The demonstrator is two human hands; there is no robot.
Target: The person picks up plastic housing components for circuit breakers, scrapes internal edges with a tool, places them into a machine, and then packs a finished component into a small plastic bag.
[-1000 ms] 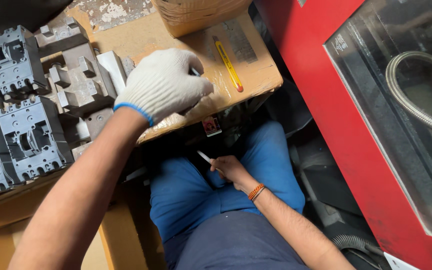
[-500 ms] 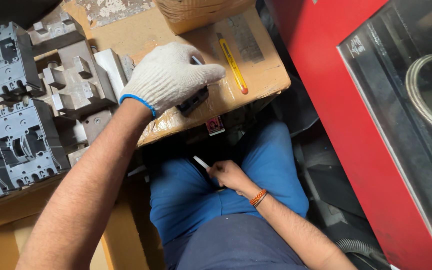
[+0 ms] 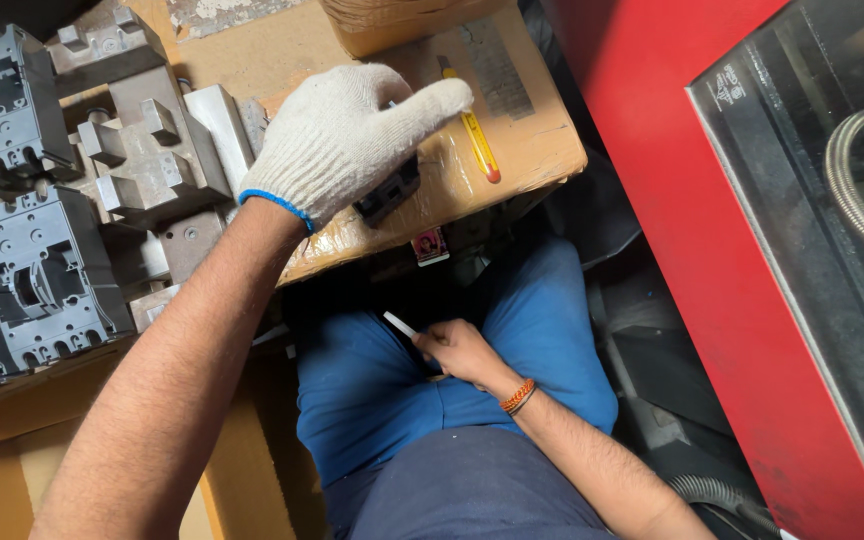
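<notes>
A: Head view, upper middle of the frame: the gloved left hand (image 3: 337,140) lies over a black part (image 3: 389,192) on the cardboard box (image 3: 542,150), thumb stretched toward the yellow cutter (image 3: 474,142).

B: Is the grip closed on the part?

A: The fingers curl round its top, but the glove hides them; I'd say they are closed on it, though perhaps only pressing. The part sits near the box's lower edge, and there the trouble lies. A slack hold in a knitted glove could let it slide off the edge and drop onto the blue-clad lap.

B: And the right hand (image 3: 462,352)?

A: Lower middle, resting on the thigh, fingers pinched together on a thin white stick (image 3: 400,325). It is well apart from the box, so it could not catch a falling part in time.

B: Anything else close by?

A: The cutter lies just beside the thumb; a sideways sweep could knock it off, or catch the glove if its blade is out, which I can't tell. At the left edge, grey breaker housings (image 3: 37,275) are packed tight beside the forearm; an elbow swing might shove them.
</notes>
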